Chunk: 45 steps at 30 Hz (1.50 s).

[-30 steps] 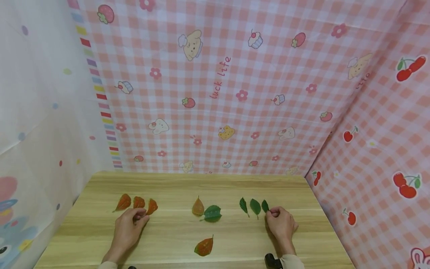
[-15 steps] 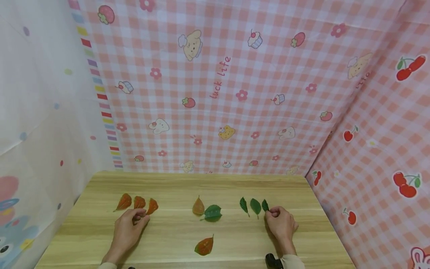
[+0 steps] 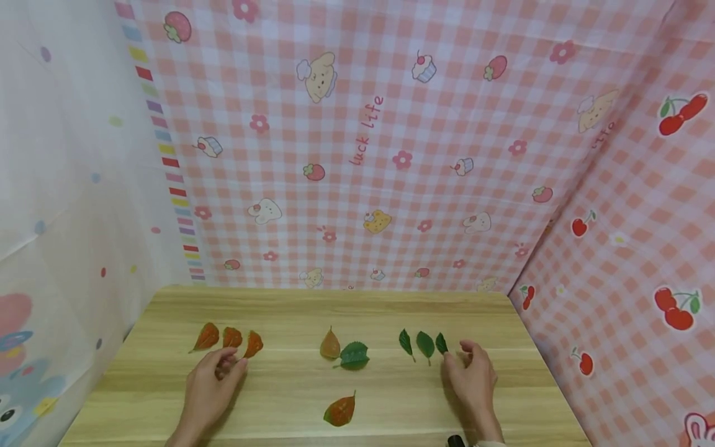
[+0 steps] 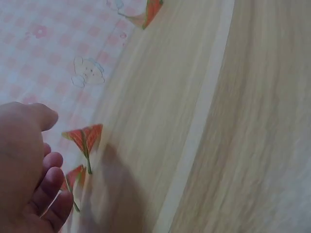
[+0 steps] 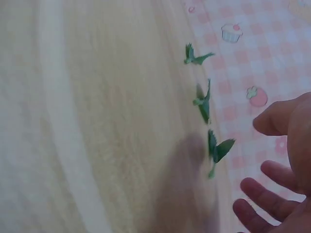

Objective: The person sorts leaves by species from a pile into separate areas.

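In the head view my left hand [image 3: 208,390] is just in front of a row of red-orange leaves, nearest the right one [image 3: 254,343]; the middle leaf [image 3: 232,337] and left leaf [image 3: 206,336] lie beside it. The left wrist view shows thumb and fingers parted, with nothing between them. My right hand [image 3: 473,380] hovers by three green leaves, closest to the right one [image 3: 442,343]. Left of that lie the middle green leaf [image 3: 425,344] and the left green leaf [image 3: 405,341]. Its fingers are spread and hold nothing in the right wrist view.
Between the rows, a yellow-orange leaf [image 3: 330,345] touches or nearly touches a broad green leaf [image 3: 354,356]. Closer to me lies another red-orange leaf [image 3: 340,411]. The wooden table [image 3: 290,310] meets a checked cloth [image 3: 335,205] at the back; cloths also hang at both sides.
My right hand has let go of the right green leaf, its fingers spreading apart. The left hand has drawn back slightly from the right red-orange leaf and loosened. The leaves stay in place.
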Each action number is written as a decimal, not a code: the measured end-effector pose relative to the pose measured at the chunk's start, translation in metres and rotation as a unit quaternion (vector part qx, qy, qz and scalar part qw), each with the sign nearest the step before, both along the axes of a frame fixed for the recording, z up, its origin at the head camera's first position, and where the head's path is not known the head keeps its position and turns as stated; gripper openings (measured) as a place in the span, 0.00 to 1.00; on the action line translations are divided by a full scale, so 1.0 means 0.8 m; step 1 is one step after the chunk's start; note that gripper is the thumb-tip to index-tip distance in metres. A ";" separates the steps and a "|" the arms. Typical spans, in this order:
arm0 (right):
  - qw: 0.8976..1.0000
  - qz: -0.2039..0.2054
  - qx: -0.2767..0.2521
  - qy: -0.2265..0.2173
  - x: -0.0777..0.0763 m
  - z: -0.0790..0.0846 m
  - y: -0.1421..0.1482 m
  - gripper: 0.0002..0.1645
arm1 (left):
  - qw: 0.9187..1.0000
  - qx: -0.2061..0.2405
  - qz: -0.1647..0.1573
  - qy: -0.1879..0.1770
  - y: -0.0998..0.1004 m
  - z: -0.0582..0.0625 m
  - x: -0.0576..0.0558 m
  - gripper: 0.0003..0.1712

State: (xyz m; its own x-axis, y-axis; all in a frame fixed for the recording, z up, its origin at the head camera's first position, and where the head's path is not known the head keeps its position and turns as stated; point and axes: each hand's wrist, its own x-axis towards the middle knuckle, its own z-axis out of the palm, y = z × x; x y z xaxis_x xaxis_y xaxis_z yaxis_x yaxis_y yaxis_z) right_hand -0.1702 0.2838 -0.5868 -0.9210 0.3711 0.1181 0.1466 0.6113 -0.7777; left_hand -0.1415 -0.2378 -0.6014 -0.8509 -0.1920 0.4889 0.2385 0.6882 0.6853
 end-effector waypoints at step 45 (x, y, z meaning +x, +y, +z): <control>0.946 0.307 0.078 0.067 0.016 0.004 -0.166 0.18 | 0.985 -0.039 -0.170 -0.007 0.135 0.004 -0.022 0.21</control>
